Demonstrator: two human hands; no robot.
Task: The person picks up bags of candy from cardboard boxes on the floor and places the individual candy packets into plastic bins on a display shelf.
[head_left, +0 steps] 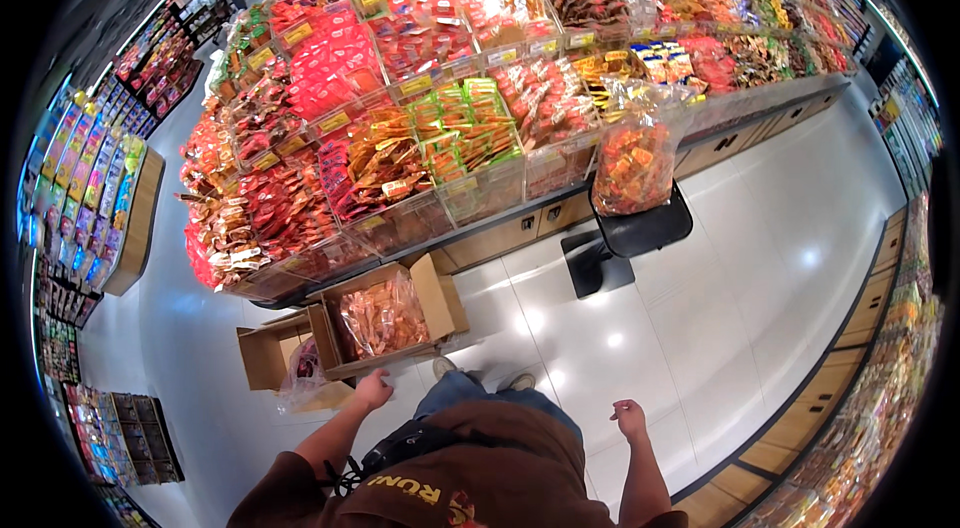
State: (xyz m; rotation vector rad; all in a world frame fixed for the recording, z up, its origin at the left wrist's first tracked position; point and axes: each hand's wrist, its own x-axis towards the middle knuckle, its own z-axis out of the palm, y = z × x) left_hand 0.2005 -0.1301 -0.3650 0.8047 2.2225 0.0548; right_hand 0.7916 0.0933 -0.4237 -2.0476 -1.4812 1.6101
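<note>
My left hand [374, 389] hangs loosely curled just beside the near edge of an open cardboard box [447, 300], with nothing seen in it. Inside that box lie many small clear-and-red snack packets [382, 316]. Against its left side stands a second open cardboard box [262, 356], with a crumpled clear plastic bag [303, 373] holding something dark red. Off to my right, over the floor, my right hand [629, 417] is curled closed, apart from any object; no held thing shows.
A long tiered display [470, 218] of clear bins full of wrapped snacks stretches ahead. A large clear bag of orange-red packets [637, 163] stands on a black stool [650, 233] at its front. Shelves [800, 418] curve along the right; more shelving [130, 213] stands left.
</note>
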